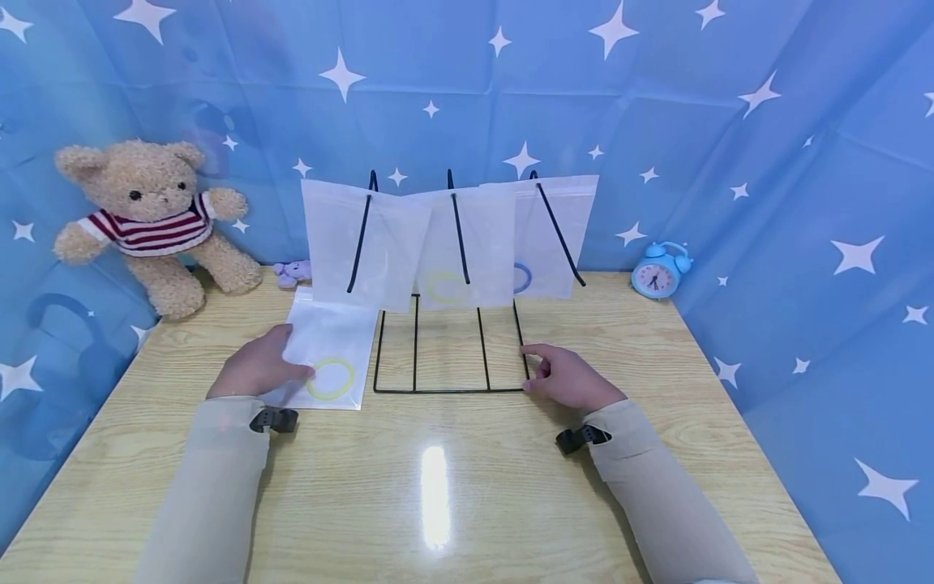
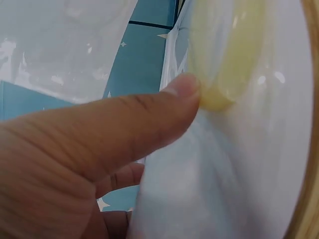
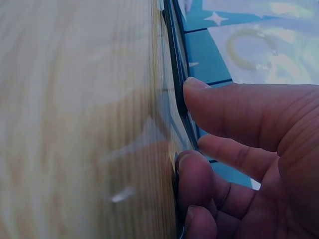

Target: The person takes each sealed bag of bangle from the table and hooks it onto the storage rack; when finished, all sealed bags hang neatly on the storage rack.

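My left hand (image 1: 259, 363) holds the left side of a clear zip bag (image 1: 299, 308) that lies on the table left of the rack. In the left wrist view the thumb presses on the bag beside a yellow ring (image 2: 239, 55) inside it, and fingers pass behind the bag's edge. My right hand (image 1: 572, 377) grips the front right corner of a black wire rack (image 1: 448, 392), thumb and fingers at its bar. Three similar bags hang from the rack's prongs: a left bag (image 1: 336, 235), a middle bag (image 1: 489, 235) with a yellow ring, and a right bag (image 1: 576, 207) with a blue ring.
A teddy bear (image 1: 149, 195) in a striped shirt sits at the back left, beside a small purple toy (image 1: 292, 273). A blue alarm clock (image 1: 657, 272) stands at the back right. Behind the wooden table (image 1: 350, 503) hangs a blue star-patterned curtain (image 1: 452, 81).
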A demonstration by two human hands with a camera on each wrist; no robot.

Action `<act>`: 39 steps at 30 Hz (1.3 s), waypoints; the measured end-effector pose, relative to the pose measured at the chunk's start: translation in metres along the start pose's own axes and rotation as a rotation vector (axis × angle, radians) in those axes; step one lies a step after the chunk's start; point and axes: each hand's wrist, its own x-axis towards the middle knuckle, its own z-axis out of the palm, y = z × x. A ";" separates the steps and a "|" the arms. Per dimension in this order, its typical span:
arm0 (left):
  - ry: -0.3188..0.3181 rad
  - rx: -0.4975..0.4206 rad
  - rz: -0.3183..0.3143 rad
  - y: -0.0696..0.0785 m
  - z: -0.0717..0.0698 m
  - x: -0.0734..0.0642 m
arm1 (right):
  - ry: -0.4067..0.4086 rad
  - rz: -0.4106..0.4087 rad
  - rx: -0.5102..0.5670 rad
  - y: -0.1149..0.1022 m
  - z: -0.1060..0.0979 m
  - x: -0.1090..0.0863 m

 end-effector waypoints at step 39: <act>0.354 -0.374 0.064 -0.001 -0.011 -0.005 | -0.011 -0.002 0.019 0.004 0.000 0.002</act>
